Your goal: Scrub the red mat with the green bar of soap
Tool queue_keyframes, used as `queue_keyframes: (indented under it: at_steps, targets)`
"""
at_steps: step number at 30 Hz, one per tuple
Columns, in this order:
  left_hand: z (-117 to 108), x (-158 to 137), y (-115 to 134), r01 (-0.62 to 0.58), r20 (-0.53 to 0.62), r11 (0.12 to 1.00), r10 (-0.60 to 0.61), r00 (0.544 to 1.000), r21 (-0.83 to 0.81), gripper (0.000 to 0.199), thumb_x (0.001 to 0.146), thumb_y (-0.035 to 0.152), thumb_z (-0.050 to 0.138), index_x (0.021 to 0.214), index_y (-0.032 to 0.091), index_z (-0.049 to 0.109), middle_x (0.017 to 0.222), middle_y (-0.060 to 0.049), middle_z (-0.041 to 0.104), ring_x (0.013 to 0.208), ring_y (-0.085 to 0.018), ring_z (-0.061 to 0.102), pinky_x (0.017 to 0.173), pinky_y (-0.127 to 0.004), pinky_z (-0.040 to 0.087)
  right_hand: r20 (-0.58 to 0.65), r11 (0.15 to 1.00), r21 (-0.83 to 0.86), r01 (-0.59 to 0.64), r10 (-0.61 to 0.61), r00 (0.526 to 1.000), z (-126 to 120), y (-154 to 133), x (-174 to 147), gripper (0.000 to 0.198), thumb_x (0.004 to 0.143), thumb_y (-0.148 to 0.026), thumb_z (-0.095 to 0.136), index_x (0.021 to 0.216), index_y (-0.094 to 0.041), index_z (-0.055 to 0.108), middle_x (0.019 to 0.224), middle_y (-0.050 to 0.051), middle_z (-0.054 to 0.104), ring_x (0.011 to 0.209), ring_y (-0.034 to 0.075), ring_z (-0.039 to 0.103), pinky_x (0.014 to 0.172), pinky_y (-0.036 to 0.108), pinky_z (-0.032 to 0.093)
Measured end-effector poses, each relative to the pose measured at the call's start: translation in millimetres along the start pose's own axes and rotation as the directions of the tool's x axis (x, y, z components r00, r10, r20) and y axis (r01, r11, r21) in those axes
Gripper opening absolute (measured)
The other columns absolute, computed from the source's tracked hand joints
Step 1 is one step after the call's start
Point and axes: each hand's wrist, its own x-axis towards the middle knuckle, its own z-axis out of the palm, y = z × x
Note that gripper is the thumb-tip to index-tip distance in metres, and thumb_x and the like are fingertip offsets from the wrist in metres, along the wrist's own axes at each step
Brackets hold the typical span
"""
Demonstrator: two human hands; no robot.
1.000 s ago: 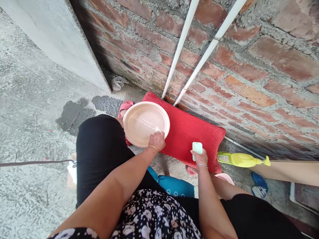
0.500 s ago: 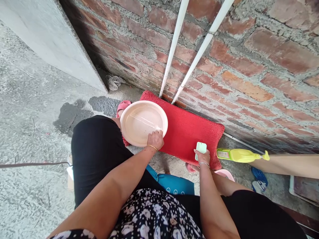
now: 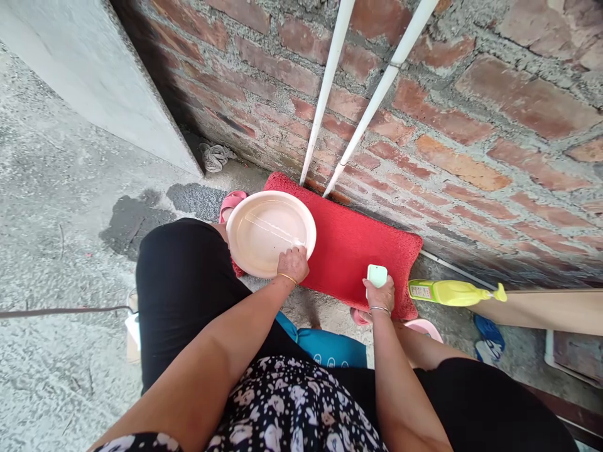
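Observation:
My left hand is closed over the near right rim of a pale pink basin, its fingers curled inside the edge. Clear water appears to lie in the basin, with a white streak of light across it. The basin sits over the left end of a red fluffy mat. My right hand grips a pale green block, rounded at the corners with a small hole, which looks like the back of a scrub brush. It is against or just above the mat's right part; its underside is hidden.
A yellow-green pump bottle lies right of the mat. Two white pipes run down the brick wall behind. A stone slab leans at left, near a bundled rag. Blue slippers are at right.
My right hand and the pale green brush have shifted slightly left and away from me over the mat. My left hand stays at the basin rim.

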Motion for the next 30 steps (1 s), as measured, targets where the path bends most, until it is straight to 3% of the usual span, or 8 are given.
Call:
queue_keyframes:
  at_steps: [6,13,20,26,30]
  targets:
    - [1,1,1,0.008,0.016,1.000,-0.009,1.000,0.007,0.031,0.083,0.018,0.033,0.108,0.016,0.051,0.102,-0.014,0.056,0.094,-0.024,0.053,0.080,-0.039,0.038,0.068,0.979,-0.102,0.179,-0.173,0.983,10,-29,-13,0.083,0.067,-0.057,0.062,0.135,-0.019,0.034,0.115,0.014,0.056,0.101,0.028,0.055,0.082,0.035,0.041]
    - [0,1,1,0.005,0.033,1.000,-0.005,0.999,-0.001,0.032,0.084,0.019,0.032,0.110,0.016,0.050,0.104,-0.014,0.056,0.097,-0.024,0.052,0.082,-0.039,0.037,0.147,0.996,-0.053,0.078,-0.070,0.987,8,-14,-4,0.079,0.064,-0.060,0.062,0.131,-0.025,0.040,0.116,0.010,0.057,0.102,0.027,0.056,0.079,0.035,0.043]
    - [-3,0,1,0.008,0.053,1.000,-0.008,0.999,-0.001,0.033,0.084,0.019,0.032,0.111,0.016,0.050,0.106,-0.015,0.054,0.098,-0.025,0.051,0.083,-0.040,0.037,0.140,0.998,0.017,0.053,-0.055,0.989,7,-11,-5,0.077,0.062,-0.058,0.064,0.129,-0.026,0.042,0.116,0.008,0.058,0.100,0.026,0.056,0.079,0.034,0.043]
    - [-6,-1,1,0.015,0.059,1.000,-0.015,0.998,-0.009,0.031,0.084,0.018,0.031,0.108,0.016,0.051,0.103,-0.014,0.055,0.096,-0.024,0.052,0.082,-0.039,0.038,0.102,0.988,0.137,-0.070,0.056,0.993,-3,9,4,0.074,0.058,-0.054,0.068,0.122,-0.021,0.049,0.102,0.008,0.064,0.087,0.024,0.060,0.072,0.031,0.044]
    - [-4,-1,1,0.009,0.038,1.000,-0.009,0.999,-0.009,0.032,0.084,0.019,0.033,0.109,0.016,0.051,0.104,-0.015,0.055,0.097,-0.025,0.052,0.081,-0.040,0.038,0.056,0.988,0.145,-0.047,0.039,0.998,-1,6,4,0.074,0.058,-0.054,0.068,0.121,-0.020,0.049,0.103,0.008,0.063,0.087,0.024,0.059,0.073,0.031,0.044]
